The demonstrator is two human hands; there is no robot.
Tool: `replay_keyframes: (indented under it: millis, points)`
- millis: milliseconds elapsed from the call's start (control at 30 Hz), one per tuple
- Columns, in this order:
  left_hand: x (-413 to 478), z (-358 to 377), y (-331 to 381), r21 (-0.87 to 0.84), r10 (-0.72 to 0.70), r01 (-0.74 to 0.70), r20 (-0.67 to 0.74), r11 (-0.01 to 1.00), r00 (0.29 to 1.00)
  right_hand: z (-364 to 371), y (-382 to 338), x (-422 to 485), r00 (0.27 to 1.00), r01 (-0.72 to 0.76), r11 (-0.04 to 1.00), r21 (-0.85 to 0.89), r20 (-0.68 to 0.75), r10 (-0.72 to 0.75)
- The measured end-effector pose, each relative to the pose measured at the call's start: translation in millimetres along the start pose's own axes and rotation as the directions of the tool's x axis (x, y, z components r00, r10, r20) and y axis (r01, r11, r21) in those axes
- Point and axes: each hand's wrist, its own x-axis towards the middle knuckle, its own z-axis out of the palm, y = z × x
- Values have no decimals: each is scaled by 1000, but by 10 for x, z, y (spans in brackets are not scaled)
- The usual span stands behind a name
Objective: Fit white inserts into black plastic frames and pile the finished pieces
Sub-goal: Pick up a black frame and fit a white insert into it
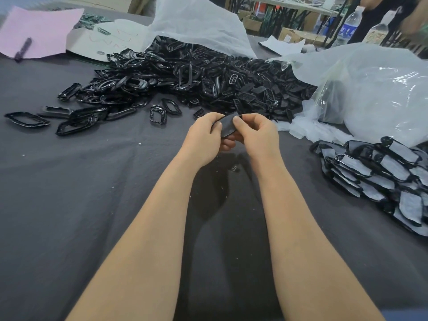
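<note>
Both hands meet over the middle of the dark cloth and hold one small dark piece (228, 126) between them. My left hand (203, 140) grips its left edge with thumb on top. My right hand (257, 133) pinches its right edge, thumb pressing the face. Whether an insert sits in it I cannot tell. A big heap of loose black frames (162, 75) spreads behind the hands, with smaller dark parts (261, 89) to its right. At the right edge lies a pile of finished pieces (379, 172), black frames with pale grey-white inserts.
Translucent plastic bags (370, 89) lie at back right and behind the heap. A pink sheet (39, 31) with a dark marker (23, 49) sits far left, white paper (104, 40) beside it. Stray frames (27, 118) dot the cloth (69, 193) at left. Another person (407, 17) stands at top right.
</note>
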Motion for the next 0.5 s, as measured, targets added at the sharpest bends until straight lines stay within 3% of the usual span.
replay_keyframes:
  millis: [200,333,500]
  points:
    - [-18,-12,-5,-29,-32,32,6,999,999,-60,-19,-2,997,6,999,-51,72,-3]
    - [-14,-10,7,-141,-59,55,-29,988,998,-54,-27,2,994,62,987,-150,98,-47]
    - [3,-17,33,-321,-175,142,-77,936,981,-32,-32,-2,997,67,991,-117,47,-62]
